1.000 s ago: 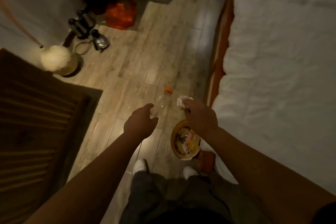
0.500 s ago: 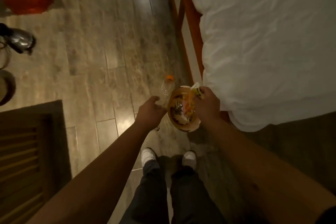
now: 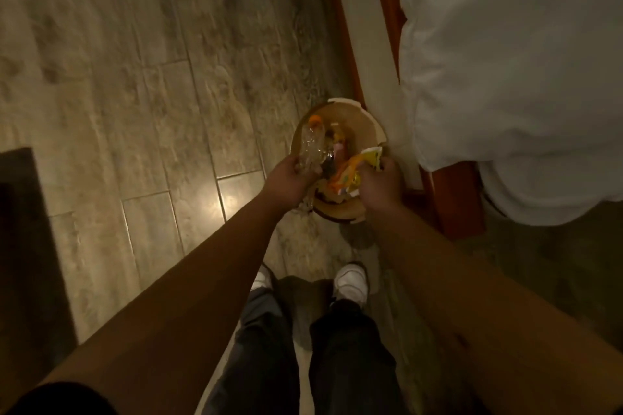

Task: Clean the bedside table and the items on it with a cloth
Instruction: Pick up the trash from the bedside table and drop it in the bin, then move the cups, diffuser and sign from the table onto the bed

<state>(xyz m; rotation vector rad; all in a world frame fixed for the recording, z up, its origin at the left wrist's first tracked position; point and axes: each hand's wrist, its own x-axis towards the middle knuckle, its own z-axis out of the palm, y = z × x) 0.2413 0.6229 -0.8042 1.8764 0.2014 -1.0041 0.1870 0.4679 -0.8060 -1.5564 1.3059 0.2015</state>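
Tiled floor (image 3: pixel 141 104) (glossy), round bin (image 3: pixel 340 212), white shoes (image 3: pixel 350 280)

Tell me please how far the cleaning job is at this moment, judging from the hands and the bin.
Done: nothing can be confirmed, since the bedside table is out of view. In hand: the left hand holds a clear plastic bottle with an orange cap over the round tan waste bin, and the right hand holds a yellow crumpled wrapper there. Left: dropping both in, then the wiping; no cloth is clearly visible.
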